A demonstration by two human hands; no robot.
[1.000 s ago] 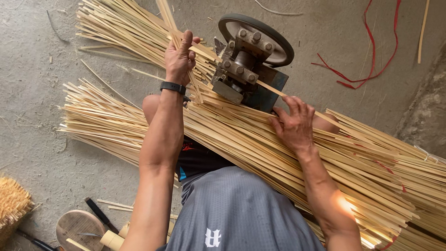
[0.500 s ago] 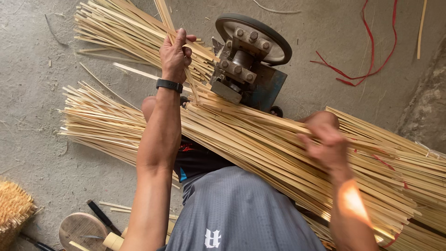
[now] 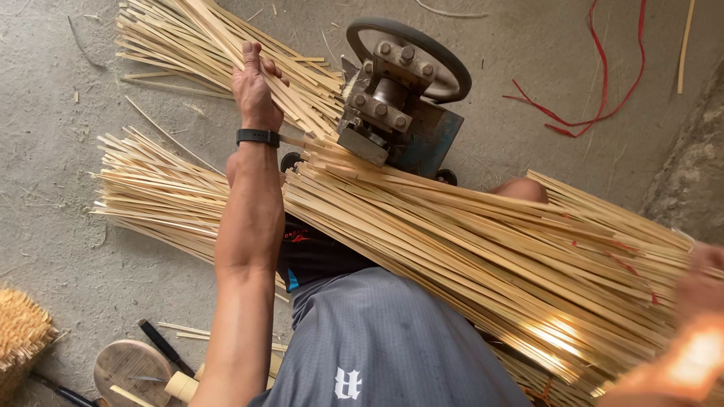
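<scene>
Pale yellow bamboo strips [image 3: 467, 249], a blue-bodied machine [image 3: 422, 136] with grey metal, red cord [image 3: 596, 113], grey floor [image 3: 45, 136]

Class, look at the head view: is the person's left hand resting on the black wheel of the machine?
No. The left hand grips bamboo strips left of the machine, clear of its wheel.

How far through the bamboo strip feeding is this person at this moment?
Done: a fanned pile of thin pale bamboo strips lies on the concrete beyond the blue metal wheel machine. In hand: the left hand grips a strip on that pile beside the machine; the right hand, blurred, rests at the far end of the large bundle across the lap. Left: that bundle, seemingly most of the stock.
</scene>
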